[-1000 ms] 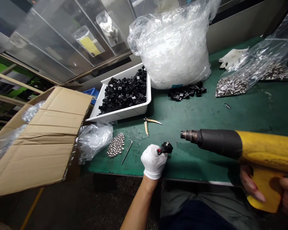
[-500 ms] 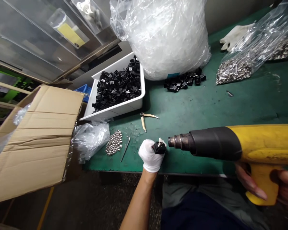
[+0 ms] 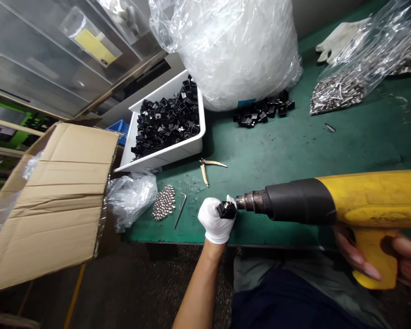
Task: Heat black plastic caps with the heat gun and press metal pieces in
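My left hand (image 3: 215, 223), in a white glove, is closed around a small black plastic block (image 3: 227, 209) with a shiny metal piece on its top. My right hand (image 3: 373, 260) is bare and wraps round the handle of a yellow and black heat gun (image 3: 342, 201). The gun lies level, and its metal nozzle points left at the block, very close to it; whether they touch I cannot tell. Left of my gloved hand, a hex key (image 3: 180, 211) and a cluster of small metal fittings (image 3: 163, 203) rest on the green bench (image 3: 315, 157).
Nippers (image 3: 208, 169) lie behind my left hand. A white bin (image 3: 164, 157) holds many black blocks, with more loose blocks (image 3: 263, 110) beside a large plastic bag (image 3: 243, 50). A bag of metal parts (image 3: 339, 93) is at back right, a cardboard box (image 3: 61, 192) at left.
The heat gun in my right hand has moved slightly left, bringing its nozzle nearer the black block. My left hand stays nearly in place, and the view has shifted a little.
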The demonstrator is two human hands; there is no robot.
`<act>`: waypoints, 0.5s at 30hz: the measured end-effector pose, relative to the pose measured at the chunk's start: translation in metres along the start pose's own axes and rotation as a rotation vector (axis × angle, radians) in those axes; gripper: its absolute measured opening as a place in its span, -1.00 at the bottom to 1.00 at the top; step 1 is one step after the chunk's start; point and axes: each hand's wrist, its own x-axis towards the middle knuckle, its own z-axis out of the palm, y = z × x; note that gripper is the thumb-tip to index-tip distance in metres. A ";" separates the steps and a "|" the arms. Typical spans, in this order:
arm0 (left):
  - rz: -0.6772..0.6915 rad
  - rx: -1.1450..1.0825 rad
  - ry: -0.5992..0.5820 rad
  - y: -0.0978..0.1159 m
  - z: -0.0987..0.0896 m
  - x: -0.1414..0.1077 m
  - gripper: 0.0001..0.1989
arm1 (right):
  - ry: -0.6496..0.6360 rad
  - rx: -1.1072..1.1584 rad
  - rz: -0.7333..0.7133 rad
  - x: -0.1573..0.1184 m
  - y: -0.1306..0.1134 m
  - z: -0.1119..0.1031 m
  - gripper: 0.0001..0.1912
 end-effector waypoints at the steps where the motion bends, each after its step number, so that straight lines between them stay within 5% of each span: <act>1: -0.016 -0.004 -0.001 0.000 0.000 0.000 -0.54 | -0.060 -0.007 0.003 0.000 0.001 -0.002 -0.46; 3: -0.042 -0.015 0.002 0.000 0.000 0.000 -0.54 | -0.146 -0.021 0.016 0.000 0.003 -0.006 -0.46; 15: 0.024 -0.012 0.004 -0.001 -0.001 -0.001 -0.59 | -0.008 0.003 -0.017 -0.006 0.006 -0.001 -0.50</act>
